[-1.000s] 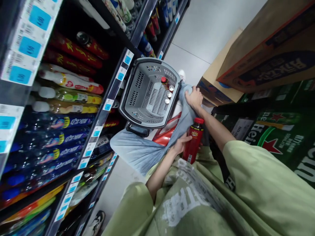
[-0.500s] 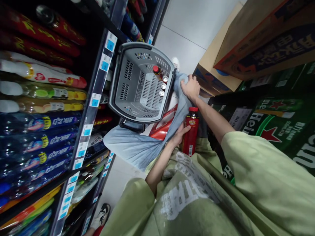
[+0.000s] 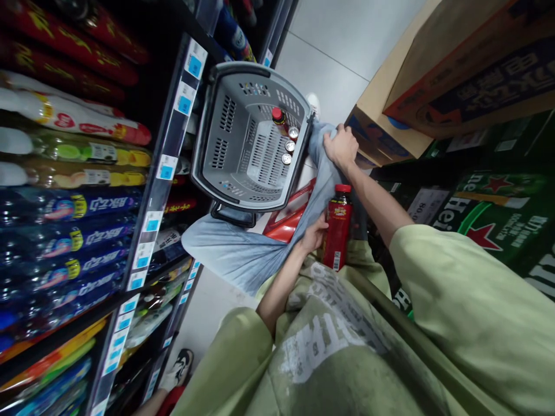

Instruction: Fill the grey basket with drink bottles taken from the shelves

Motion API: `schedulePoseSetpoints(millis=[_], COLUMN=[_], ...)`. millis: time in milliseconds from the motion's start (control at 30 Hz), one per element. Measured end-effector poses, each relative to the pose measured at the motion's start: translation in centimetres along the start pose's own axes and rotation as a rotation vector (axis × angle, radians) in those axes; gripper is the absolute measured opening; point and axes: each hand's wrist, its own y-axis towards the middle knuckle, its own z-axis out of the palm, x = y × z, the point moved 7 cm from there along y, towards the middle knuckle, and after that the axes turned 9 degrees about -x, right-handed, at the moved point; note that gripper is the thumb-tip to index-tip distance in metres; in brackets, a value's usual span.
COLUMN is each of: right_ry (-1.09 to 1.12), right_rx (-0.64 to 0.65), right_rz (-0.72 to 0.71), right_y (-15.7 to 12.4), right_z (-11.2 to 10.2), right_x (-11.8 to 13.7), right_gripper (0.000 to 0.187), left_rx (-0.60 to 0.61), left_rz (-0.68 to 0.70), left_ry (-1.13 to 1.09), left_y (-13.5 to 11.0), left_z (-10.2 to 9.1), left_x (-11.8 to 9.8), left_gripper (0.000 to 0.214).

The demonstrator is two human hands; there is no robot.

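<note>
My left hand (image 3: 314, 233) is closed against the side of a red plastic drink bottle (image 3: 337, 234) with a red cap. The bottle stands upright at my lap; some fingers are hidden behind it. My right hand (image 3: 342, 148) rests on the knee of my light blue jeans (image 3: 321, 159), fingers bent loosely over it, with nothing in them. In front of my legs is a grey shopping basket (image 3: 221, 133) with a black handle. Inside it stand a smaller bottle with a red cap (image 3: 278, 117) and several cans (image 3: 289, 146) in a row.
Shelves of drink bottles (image 3: 95, 202) with price tags line the left. Cardboard boxes (image 3: 377, 124) and green beer cases (image 3: 489, 225) are stacked on the right. A red plastic object (image 3: 284, 231) lies between my legs. Another person's shoe (image 3: 180, 367) shows at lower left.
The fingers of my left hand have drawn back from the bottle's front to its side. My right hand stays on the knee. The view has shifted slightly.
</note>
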Motion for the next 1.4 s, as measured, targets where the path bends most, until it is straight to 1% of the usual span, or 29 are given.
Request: schedulePoseSetpoints(millis=[67,133,267,333,433,533,600,800,900,1000,1133,1400], right_ry=[0.016,0.032,0.029,0.032,0.048,0.056,0.054,0.009,0.044,0.090,0.108,0.140], right_rx=[-0.015,-0.036,-0.044,-0.045,-0.050,-0.051,-0.043,0.028,0.034,0.005,-0.020,-0.034], right_rz=[0.000,-0.005,-0.008,-0.018,-0.041,-0.047,-0.045,-0.006,0.011,0.018,0.026,0.023], right_y=[0.2,0.4,0.6,0.6,0.7,0.7,0.7,0.4,0.3,0.3,0.5,0.6], right_z=[0.2,0.3,0.5,0.5,0.6,0.6,0.6,0.3,0.0,-0.2,-0.1,0.0], right_x=[-0.2,-0.4,-0.6,-0.6,-0.5,-0.6,-0.6,-0.5,-0.5,-0.6,-0.8,-0.8], right_gripper=[0.069,0.071,0.070,0.071,0.071,0.073,0.074,0.073,0.074,0.074,0.073,0.070], left_rx=[0.027,0.028,-0.046,-0.065,-0.032,0.014,0.022,-0.019,-0.022,0.007,0.042,0.053], left_rz=[-0.011,-0.010,0.019,0.000,-0.053,-0.062,-0.042,0.030,0.038,0.066,0.095,0.109], left_ry=[0.012,0.009,-0.045,-0.063,-0.076,-0.072,-0.067,-0.043,-0.008,0.016,0.050,0.084], left_y=[-0.1,-0.2,0.0,0.0,0.0,0.0,0.0,0.0,0.1,0.2,0.2,0.0], left_z=[0.3,0.3,-0.6,-0.8,-0.7,-0.3,-0.1,0.2,0.1,0.0,0.0,0.5], left_x=[-0.1,-0.3,-0.6,-0.4,-0.1,0.0,-0.1,-0.6,-0.6,-0.6,-0.6,-1.0], left_gripper=[0.091,0.090,0.085,0.080,0.077,0.080,0.084,0.092,0.103,0.115,0.114,0.112])
